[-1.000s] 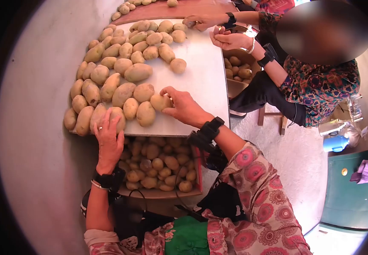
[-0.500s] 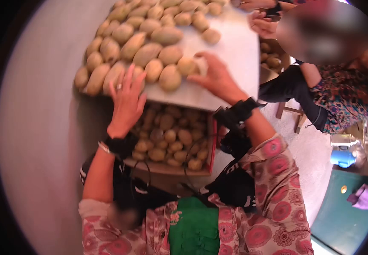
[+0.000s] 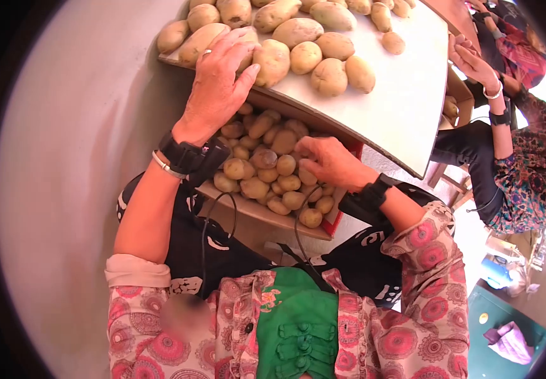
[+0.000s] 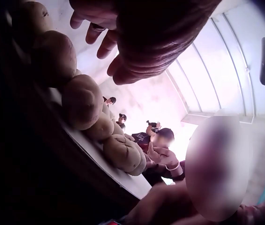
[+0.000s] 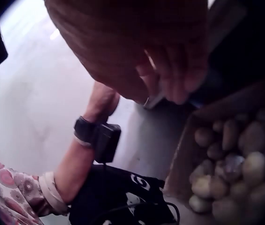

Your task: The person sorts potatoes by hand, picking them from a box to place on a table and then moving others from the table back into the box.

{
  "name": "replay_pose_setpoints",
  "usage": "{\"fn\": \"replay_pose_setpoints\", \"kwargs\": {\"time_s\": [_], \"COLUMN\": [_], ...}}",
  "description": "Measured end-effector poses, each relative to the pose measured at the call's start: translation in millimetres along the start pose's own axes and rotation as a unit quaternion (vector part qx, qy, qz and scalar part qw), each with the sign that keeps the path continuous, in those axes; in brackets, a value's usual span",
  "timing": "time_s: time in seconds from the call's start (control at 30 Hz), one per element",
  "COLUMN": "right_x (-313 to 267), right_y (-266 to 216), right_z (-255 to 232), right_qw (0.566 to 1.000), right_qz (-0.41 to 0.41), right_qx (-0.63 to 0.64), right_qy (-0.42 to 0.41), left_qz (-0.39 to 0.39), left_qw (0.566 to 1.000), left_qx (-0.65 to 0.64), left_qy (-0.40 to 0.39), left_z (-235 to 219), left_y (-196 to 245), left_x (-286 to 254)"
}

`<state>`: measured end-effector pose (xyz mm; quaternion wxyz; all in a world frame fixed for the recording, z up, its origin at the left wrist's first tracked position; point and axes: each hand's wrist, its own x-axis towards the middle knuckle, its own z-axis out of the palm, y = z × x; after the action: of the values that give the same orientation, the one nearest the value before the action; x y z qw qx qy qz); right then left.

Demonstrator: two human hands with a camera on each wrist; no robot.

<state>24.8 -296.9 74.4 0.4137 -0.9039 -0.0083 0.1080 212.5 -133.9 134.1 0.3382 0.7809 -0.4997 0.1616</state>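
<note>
Several pale potatoes lie on a white table. My left hand rests flat with spread fingers on the potatoes at the table's near edge; in the left wrist view the left hand hovers over a row of potatoes. Under the table stands a box full of smaller potatoes. My right hand reaches into that box, its fingertips at the top of the pile. In the right wrist view, nothing shows between the loosely bent fingers of the right hand above the boxed potatoes.
Another person sits at the table's far right, hands raised near its edge, with a second box of potatoes and a wooden stool beside them. The floor is pale concrete.
My right hand left the potato on the table and dropped into the box below. My left hand stayed on the potatoes at the table's edge. The head view tilted down.
</note>
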Motion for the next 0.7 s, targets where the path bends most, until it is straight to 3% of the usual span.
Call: {"fn": "replay_pose_setpoints", "kwargs": {"time_s": [0.07,0.23,0.43,0.5,0.7], "right_x": [1,16,46,58,59], "right_y": [33,50,34,42,35], "right_z": [26,58,84,101,154], "right_qw": [1.0,0.998,0.997,0.981,0.948], "right_qz": [0.005,0.035,0.052,0.118,0.057], "right_qx": [-0.02,-0.048,-0.033,-0.098,-0.311], "right_qy": [0.007,0.009,-0.052,-0.121,-0.017], "left_qz": [-0.003,-0.01,-0.034,-0.035,-0.062], "left_qw": [1.0,0.998,0.997,0.996,0.995], "left_qx": [0.008,-0.001,0.018,0.027,0.036], "left_qy": [0.016,0.058,0.073,0.072,0.065], "left_z": [-3,-18,-37,-42,-45], "left_y": [-6,-14,-16,-17,-18], "left_x": [0,0,-3,-6,-15]}}
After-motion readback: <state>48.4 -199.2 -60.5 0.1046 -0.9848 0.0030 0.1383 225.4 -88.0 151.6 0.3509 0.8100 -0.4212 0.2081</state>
